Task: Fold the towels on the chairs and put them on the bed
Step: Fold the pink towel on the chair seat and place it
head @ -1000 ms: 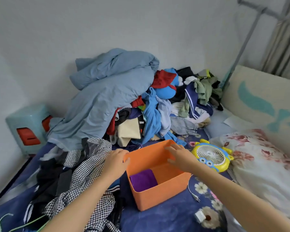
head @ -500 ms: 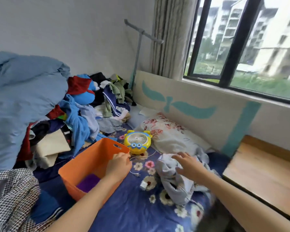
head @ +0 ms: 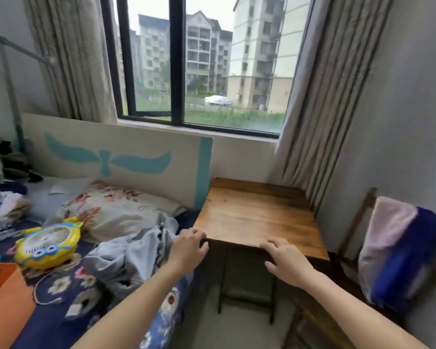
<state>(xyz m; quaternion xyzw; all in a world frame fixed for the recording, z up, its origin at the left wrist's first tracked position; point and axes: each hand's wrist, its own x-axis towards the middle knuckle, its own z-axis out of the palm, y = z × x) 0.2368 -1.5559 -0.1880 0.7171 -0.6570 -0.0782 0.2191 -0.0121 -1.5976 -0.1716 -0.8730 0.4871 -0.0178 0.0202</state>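
A pink towel (head: 385,222) and a blue towel (head: 410,258) hang over the back of a wooden chair (head: 355,222) at the right edge. The bed (head: 61,316), under a dark blue flowered sheet, fills the lower left. My left hand (head: 189,250) hovers by the bed's edge, near the front left corner of a wooden side table (head: 257,215), fingers loosely curled and holding nothing. My right hand (head: 285,260) is spread, empty, in front of the table's front edge. Both hands are well left of the towels.
On the bed lie a crumpled light grey garment (head: 131,255), a floral pillow (head: 116,210), a yellow toy-shaped fan (head: 48,243) and an orange bin (head: 3,295). Clothes pile at the far left. A window and curtains stand behind the table.
The view has swung right from the clothes pile and orange bin to the side table and chair. Both hands left the bin and moved right with the view.
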